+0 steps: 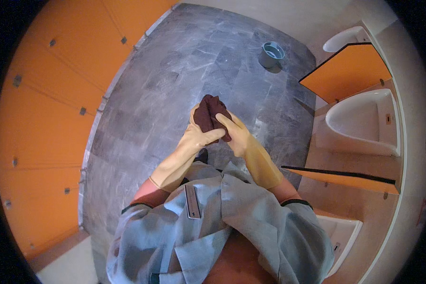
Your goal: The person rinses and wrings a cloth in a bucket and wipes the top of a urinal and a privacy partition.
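Note:
A dark maroon cloth point(205, 115), folded into a bundle, is held out in front of my body above the tiled floor. My left hand point(198, 135), in a pale yellow rubber glove, grips it from the left with the thumb laid across its near end. From the right, my right hand point(237, 133) in a matching glove clasps the same cloth, its thumb pressed on top. The fingers of both hands are mostly hidden behind or under the cloth.
On the grey tiled floor point(156, 96) ahead to the right stands a bucket point(269, 58). White urinals point(358, 115) line the right wall, separated by orange divider panels point(348, 71). Orange cubicle partitions point(46, 124) run along the left.

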A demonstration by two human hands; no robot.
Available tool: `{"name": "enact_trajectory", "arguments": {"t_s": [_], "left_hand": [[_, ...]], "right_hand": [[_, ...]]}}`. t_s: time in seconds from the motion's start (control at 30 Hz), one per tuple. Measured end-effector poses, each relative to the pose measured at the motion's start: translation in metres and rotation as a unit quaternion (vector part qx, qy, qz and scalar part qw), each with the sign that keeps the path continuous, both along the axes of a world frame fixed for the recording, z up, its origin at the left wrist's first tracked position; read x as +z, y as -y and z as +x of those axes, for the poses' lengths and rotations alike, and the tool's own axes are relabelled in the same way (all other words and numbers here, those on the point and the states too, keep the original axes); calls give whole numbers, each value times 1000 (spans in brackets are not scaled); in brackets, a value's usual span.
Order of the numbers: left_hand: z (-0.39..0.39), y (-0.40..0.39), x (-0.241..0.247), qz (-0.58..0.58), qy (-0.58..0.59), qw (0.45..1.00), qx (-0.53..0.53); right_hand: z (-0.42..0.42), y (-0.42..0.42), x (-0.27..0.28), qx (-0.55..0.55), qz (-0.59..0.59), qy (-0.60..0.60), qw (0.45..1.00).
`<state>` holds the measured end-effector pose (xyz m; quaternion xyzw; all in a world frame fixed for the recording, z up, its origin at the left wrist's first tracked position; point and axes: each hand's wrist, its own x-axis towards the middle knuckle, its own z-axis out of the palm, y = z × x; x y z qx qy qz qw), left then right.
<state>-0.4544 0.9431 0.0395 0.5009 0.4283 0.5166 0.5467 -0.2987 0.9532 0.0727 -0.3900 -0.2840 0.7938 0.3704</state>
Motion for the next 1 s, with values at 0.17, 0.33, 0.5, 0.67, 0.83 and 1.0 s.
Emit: {"name": "enact_trajectory", "arguments": {"t_s": [0.17,0.33,0.5,0.67,0.83,1.0], "left_hand": [[34,-121,24,-83,-110,987,-86],[86,-234,20,-106,-107,963,-225],[142,-328,25,-226,-84,960,-143],[173,-447,-4,-284,16,955,-85],[213,-532,-4,-332,173,927,-9],[223,-607,-35,-389,268,879,63]], "right_hand": [[51,-96,9,-54,70,107,990],[117,-174,-7,-163,32,115,979],[209,-278,-58,-210,119,186,952],[266,-399,-49,-196,101,213,952],[269,-507,-56,-20,133,153,979],[263,-605,-86,46,146,150,977]]}}
